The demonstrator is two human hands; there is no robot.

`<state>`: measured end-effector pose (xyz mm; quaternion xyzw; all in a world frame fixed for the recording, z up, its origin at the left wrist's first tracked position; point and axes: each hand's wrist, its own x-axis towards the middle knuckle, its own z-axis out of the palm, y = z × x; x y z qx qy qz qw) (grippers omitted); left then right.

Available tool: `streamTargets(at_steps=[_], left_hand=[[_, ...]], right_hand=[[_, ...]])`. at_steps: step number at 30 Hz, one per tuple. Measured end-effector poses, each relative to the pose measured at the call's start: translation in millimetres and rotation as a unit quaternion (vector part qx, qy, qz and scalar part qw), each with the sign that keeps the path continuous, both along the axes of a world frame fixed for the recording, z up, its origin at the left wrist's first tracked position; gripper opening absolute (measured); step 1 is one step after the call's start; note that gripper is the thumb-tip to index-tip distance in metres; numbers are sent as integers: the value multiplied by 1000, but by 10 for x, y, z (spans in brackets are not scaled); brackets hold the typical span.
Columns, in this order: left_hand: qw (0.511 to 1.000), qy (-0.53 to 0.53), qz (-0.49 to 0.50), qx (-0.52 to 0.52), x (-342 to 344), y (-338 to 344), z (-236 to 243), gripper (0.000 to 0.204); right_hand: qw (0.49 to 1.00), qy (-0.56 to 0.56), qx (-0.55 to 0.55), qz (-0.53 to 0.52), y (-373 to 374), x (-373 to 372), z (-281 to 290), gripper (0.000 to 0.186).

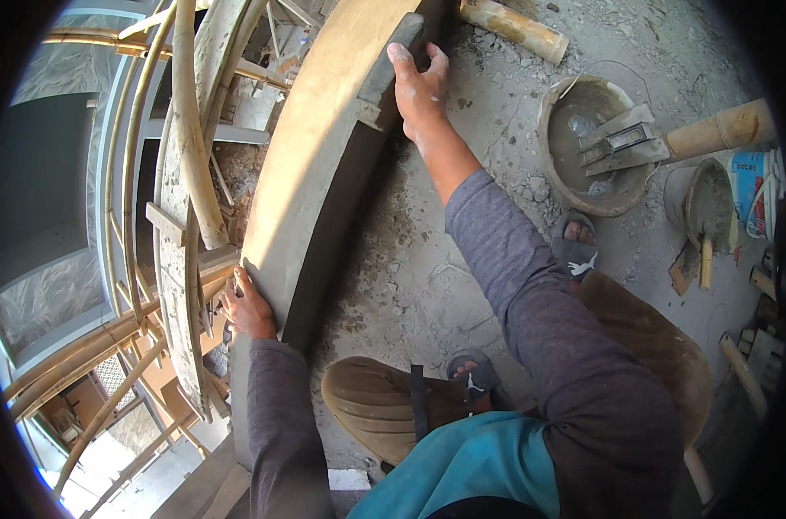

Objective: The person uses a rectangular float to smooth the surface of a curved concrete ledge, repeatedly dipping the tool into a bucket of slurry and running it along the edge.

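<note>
One package is seen: a blue-and-white printed bag with a touch of red, standing at the far right edge, well apart from the right hand.
</note>
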<state>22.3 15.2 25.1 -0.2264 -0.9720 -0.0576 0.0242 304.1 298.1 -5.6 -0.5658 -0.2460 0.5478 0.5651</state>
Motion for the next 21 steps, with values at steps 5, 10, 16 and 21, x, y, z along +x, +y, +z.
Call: streamTargets(at_steps=[5, 10, 16, 21], left_hand=[[999, -40, 10, 14, -230, -112, -72, 85], [998, -55, 2, 31, -126, -53, -73, 84], [998, -32, 19, 46, -131, -52, -39, 85], [998, -15, 9, 57, -90, -86, -2, 86]], right_hand=[[995, -82, -23, 54, -1540, -855, -270, 91], [968, -10, -101, 228, -3170, -1185, -640, 97], [986, 23, -89, 136, -2569, -273, -395, 85], [987, 77, -17, 142, -1760, 613, 516, 76]])
